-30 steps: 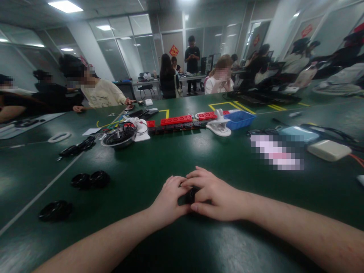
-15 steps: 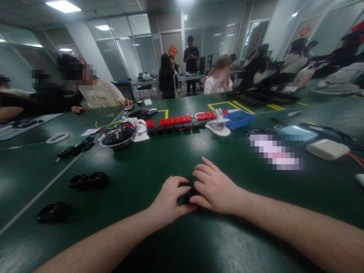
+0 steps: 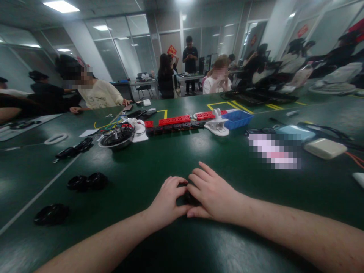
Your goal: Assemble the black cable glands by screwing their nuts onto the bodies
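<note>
Between my hands, just above or on the green tabletop (image 3: pixel 136 235), is a small black thing (image 3: pixel 190 198), mostly covered by fingers, so its kind cannot be made out. My left hand (image 3: pixel 167 198) curls round its left side, thumb below and fingers above. From the right, my right hand (image 3: pixel 214 194) closes over it, its thumb near the left thumb and its index finger partly raised. Off to the left lie black coils that look like wound cable: a touching pair (image 3: pixel 87 182) and a single one (image 3: pixel 51 214) closer to me.
A metal bowl of black cables (image 3: pixel 116 140), a row of red and black blocks (image 3: pixel 174 120), a white clamp stand (image 3: pixel 217 127) and a blue bin (image 3: pixel 238 119) stand ahead. On the right are a beige box (image 3: pixel 325 148) and cables. Several people sit beyond the table.
My right hand has moved slightly down and left over the black thing, its fingers now closer to my left hand. The left hand has hardly moved.
</note>
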The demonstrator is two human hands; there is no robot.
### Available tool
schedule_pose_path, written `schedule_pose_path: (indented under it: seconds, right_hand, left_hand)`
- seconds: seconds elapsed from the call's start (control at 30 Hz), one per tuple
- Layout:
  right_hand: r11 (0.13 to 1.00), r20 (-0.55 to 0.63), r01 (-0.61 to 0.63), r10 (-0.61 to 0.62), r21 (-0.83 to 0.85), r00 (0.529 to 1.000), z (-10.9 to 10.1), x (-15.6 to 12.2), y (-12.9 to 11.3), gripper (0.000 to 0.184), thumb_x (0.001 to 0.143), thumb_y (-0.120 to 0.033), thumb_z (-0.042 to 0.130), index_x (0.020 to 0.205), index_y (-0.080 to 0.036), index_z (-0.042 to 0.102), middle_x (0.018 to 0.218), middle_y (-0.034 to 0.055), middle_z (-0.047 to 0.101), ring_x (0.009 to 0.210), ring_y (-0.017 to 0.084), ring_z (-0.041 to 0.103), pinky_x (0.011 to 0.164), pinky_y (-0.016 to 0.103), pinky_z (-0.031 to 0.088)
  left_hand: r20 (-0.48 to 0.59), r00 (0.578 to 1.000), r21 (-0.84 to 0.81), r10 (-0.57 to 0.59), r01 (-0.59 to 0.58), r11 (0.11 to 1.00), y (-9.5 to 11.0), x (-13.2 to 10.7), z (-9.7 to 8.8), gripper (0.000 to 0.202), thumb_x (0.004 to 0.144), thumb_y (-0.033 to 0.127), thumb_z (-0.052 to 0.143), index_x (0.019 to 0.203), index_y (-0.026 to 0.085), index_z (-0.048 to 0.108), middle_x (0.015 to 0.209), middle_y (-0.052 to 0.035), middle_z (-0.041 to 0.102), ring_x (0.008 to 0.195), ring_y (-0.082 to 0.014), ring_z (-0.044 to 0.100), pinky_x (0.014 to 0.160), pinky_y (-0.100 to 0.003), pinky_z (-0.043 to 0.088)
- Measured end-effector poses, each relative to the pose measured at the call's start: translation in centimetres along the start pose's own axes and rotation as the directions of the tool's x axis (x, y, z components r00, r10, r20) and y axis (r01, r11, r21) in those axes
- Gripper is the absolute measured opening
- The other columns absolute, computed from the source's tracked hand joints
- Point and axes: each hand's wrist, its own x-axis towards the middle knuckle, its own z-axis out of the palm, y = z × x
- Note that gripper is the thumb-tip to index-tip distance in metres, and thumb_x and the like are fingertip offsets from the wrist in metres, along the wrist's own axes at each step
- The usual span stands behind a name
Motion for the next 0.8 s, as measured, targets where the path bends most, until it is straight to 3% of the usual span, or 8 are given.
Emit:
schedule_pose_path:
  seconds: [0.23,0.43,0.8]
  right_hand:
    - [1.000,0.039,-0.008,0.008,-0.018,0.999,0.08,0.13,-0.15,0.042,0.079,-0.050,0.051,0.092,-0.012,0.059,0.089,0.0095,0.056,0.090,0.024,0.046,0.097,0.045,0.028]
    - [0.996,0.116,-0.061,0.054,0.063,0.992,-0.36,0.06,-0.22,0.025,0.080,-0.035,0.053,0.090,-0.013,0.059,0.088,0.0092,0.055,0.081,0.021,0.046,0.073,0.035,0.042]
    - [0.982,0.132,-0.051,0.027,0.184,0.991,-0.54,-0.11,-0.39,0.022,0.079,-0.022,0.051,0.098,-0.012,0.057,0.090,0.0094,0.057,0.079,0.019,0.049,0.074,0.034,0.042]
  left_hand:
    - [0.004,1.000,0.010,-0.002,0.002,1.000,0.08,-0.02,0.00,0.031,0.066,0.032,0.073,0.092,0.020,0.061,0.106,-0.0047,0.053,0.101,-0.0240,0.045,0.092,-0.042,0.036]
    - [0.010,1.000,0.021,-0.002,0.002,1.000,-0.04,-0.12,0.10,0.028,0.067,0.026,0.071,0.092,0.020,0.060,0.106,-0.0050,0.051,0.101,-0.0242,0.045,0.094,-0.044,0.034]
    - [-0.006,1.000,0.036,0.002,-0.002,0.999,-0.28,-0.23,0.40,0.026,0.068,0.025,0.069,0.092,0.020,0.059,0.107,-0.0050,0.051,0.103,-0.0250,0.045,0.094,-0.045,0.034]
